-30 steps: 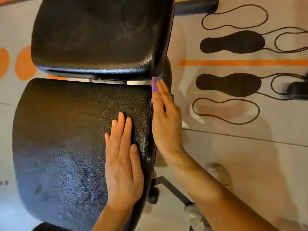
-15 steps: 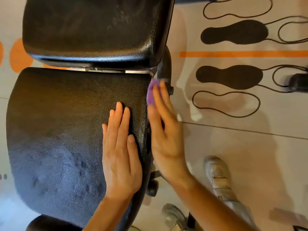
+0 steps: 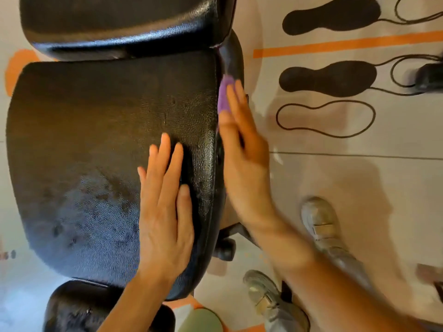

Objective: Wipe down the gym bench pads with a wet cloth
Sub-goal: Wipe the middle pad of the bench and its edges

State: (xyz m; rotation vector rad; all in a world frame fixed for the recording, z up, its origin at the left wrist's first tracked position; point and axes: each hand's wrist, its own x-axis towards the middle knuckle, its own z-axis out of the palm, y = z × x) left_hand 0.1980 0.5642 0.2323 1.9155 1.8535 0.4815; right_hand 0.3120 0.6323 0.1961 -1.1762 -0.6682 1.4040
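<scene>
A: Purple cloth (image 3: 225,95) is flat against the right side edge of the black textured leather seat pad (image 3: 107,140), under the right hand (image 3: 244,159)'s straight fingers.

B: Yep, that edge runs near-to-far. Left hand (image 3: 163,212) lies open and flat on the pad top, holding nothing.

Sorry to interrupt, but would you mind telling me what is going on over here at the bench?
A person is wiping down a black gym bench. The right hand presses a purple cloth with straight fingers against the right side edge of the seat pad, near the gap to the back pad. The left hand lies flat on top of the seat pad. The seat's near part looks mottled, possibly damp. The person's shoes stand on the floor beside the bench.
</scene>
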